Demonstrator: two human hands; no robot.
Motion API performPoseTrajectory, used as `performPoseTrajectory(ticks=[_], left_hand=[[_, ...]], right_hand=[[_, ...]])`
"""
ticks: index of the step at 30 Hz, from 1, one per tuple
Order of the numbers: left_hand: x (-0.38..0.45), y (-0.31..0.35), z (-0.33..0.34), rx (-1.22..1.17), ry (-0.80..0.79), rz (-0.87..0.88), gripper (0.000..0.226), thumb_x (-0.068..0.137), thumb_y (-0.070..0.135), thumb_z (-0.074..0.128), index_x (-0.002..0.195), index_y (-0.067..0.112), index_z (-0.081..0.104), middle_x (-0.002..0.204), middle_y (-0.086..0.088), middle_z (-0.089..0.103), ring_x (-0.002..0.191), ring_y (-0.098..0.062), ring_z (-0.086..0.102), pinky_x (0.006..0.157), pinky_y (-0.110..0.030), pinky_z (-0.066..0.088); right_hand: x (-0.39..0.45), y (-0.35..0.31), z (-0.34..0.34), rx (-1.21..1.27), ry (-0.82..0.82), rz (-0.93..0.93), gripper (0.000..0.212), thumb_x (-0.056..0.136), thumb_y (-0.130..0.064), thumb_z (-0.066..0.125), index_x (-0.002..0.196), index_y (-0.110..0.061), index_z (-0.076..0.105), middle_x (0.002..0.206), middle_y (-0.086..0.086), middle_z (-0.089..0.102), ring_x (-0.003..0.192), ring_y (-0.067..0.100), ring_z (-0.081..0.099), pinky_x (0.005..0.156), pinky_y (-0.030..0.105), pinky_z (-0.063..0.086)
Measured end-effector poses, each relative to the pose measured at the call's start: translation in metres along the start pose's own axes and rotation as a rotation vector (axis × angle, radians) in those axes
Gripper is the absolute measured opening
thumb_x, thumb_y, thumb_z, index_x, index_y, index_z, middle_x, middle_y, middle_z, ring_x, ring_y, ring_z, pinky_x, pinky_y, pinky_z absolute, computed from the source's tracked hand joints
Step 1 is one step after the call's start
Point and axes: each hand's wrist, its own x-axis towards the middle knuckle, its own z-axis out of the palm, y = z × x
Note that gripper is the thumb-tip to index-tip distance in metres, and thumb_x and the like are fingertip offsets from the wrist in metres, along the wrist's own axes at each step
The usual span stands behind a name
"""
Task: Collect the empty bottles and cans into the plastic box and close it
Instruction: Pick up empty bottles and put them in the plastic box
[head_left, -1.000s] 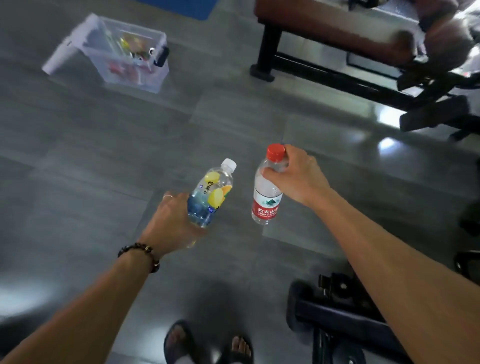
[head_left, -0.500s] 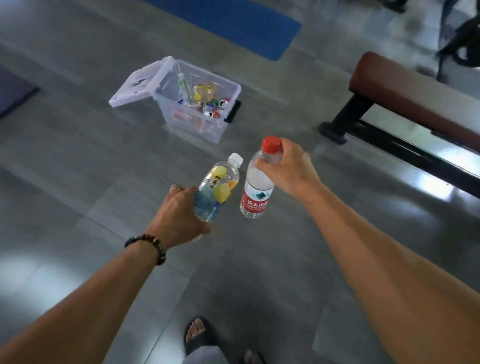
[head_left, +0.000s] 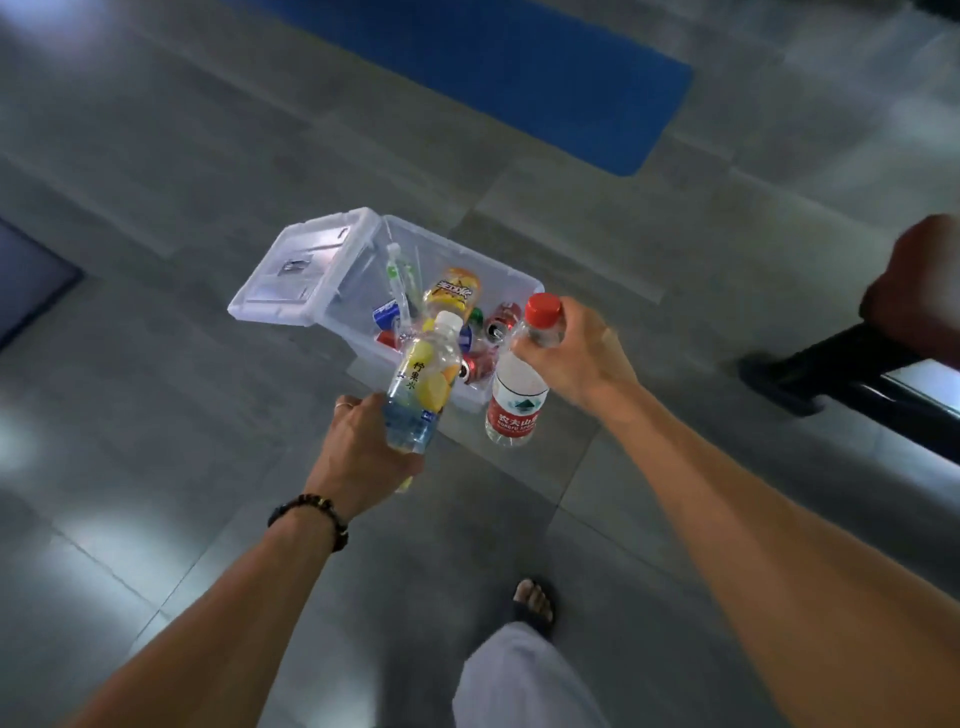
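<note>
Two bottles, one in each hand, above the near side of the open box.

Left hand (head_left: 363, 447) is wrapped around the base of the yellow-label bottle (head_left: 423, 387), which tilts toward the box (head_left: 467, 270); right hand (head_left: 576, 353) pinches the red-cap bottle (head_left: 519, 389) by its neck, hanging upright. Cans (head_left: 498, 325) and bottles already lie inside the box, whose lid (head_left: 301, 270) is flipped open to the left on the grey floor (head_left: 156, 415).

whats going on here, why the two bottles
A person is carrying two empty bottles toward a clear plastic box on the floor. The left hand grips a white-capped bottle; the right hand holds a red-capped bottle by its neck. The lid hangs open, and cans already lie inside.
</note>
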Motion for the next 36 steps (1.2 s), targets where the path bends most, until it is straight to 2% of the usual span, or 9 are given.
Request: performPoseTrajectory(ticks=[4,9,15,19,27,30,32,34,36], left_hand=[[0.092,-0.005,-0.021,0.000,0.017,-0.023,0.057,0.069,0.016,0.079,0.120,0.012,0.054,0.106,-0.004,0.039,0.089,-0.019,0.045,0.078,-0.024,0.040],[0.231,-0.035,-0.041,-0.016,0.018,0.000,0.045,0.068,0.013,0.079,0.106,0.015,0.055,0.107,-0.006,0.043,0.089,-0.018,0.043,0.080,-0.028,0.044],[0.377,-0.089,-0.018,0.031,-0.022,0.030,0.054,0.070,0.017,0.078,0.117,0.013,0.052,0.115,-0.011,0.045,0.095,-0.017,0.041,0.081,-0.028,0.041],[0.421,-0.122,0.013,0.063,-0.055,0.090,0.054,0.074,0.025,0.076,0.119,0.013,0.049,0.108,-0.007,0.043,0.098,-0.021,0.045,0.080,-0.027,0.040],[0.441,-0.155,0.027,0.134,-0.149,0.132,0.053,0.081,0.030,0.064,0.126,0.013,0.043,0.114,-0.010,0.052,0.097,-0.020,0.046,0.078,-0.029,0.043],[0.436,-0.146,0.016,0.187,-0.167,0.253,0.055,0.086,0.028,0.061,0.133,0.010,0.039,0.124,-0.011,0.051,0.110,-0.023,0.048,0.086,-0.028,0.042],[0.434,-0.138,0.006,0.218,-0.184,0.332,0.053,0.086,0.027,0.061,0.132,0.009,0.040,0.125,-0.012,0.052,0.113,-0.024,0.048,0.088,-0.030,0.044],[0.433,-0.124,-0.005,0.266,-0.193,0.429,0.050,0.086,0.024,0.062,0.129,0.006,0.045,0.122,-0.013,0.056,0.110,-0.027,0.050,0.089,-0.034,0.045],[0.431,-0.105,-0.019,0.331,-0.204,0.526,0.048,0.085,0.025,0.063,0.126,0.006,0.049,0.119,-0.014,0.059,0.109,-0.028,0.053,0.090,-0.036,0.046]], right_hand=[[0.085,-0.020,0.022,0.013,-0.058,0.041,0.041,0.087,-0.039,0.066,0.119,-0.015,0.057,0.116,0.005,0.067,0.105,0.026,0.062,0.078,0.030,0.041],[0.198,-0.054,0.086,0.070,-0.098,0.055,0.044,0.088,-0.039,0.066,0.122,-0.015,0.054,0.116,0.002,0.063,0.099,0.019,0.057,0.082,0.031,0.040],[0.322,-0.060,0.186,0.162,-0.088,0.195,0.047,0.085,-0.042,0.069,0.122,-0.017,0.055,0.110,-0.001,0.061,0.097,0.017,0.058,0.080,0.028,0.040],[0.376,-0.049,0.234,0.166,-0.072,0.328,0.049,0.086,-0.045,0.066,0.125,-0.018,0.055,0.111,-0.002,0.061,0.088,0.016,0.055,0.056,0.020,0.033],[0.406,-0.030,0.273,0.097,-0.151,0.438,0.055,0.094,-0.045,0.056,0.134,-0.008,0.045,0.114,0.003,0.058,0.079,0.012,0.051,0.052,0.020,0.033],[0.398,-0.032,0.267,0.041,-0.148,0.405,0.044,0.095,-0.043,0.054,0.121,-0.008,0.049,0.089,-0.002,0.055,0.067,0.011,0.049,0.050,0.023,0.033],[0.390,-0.035,0.256,-0.019,-0.125,0.371,0.036,0.095,-0.042,0.054,0.111,-0.010,0.049,0.085,-0.003,0.057,0.073,0.016,0.055,0.055,0.027,0.040],[0.379,-0.040,0.239,-0.060,-0.118,0.323,0.043,0.094,-0.041,0.056,0.123,-0.010,0.047,0.107,0.003,0.063,0.094,0.020,0.060,0.076,0.034,0.052],[0.364,-0.046,0.212,-0.103,-0.095,0.287,0.052,0.094,-0.040,0.057,0.134,-0.010,0.043,0.126,0.009,0.059,0.111,0.025,0.058,0.092,0.039,0.050]])
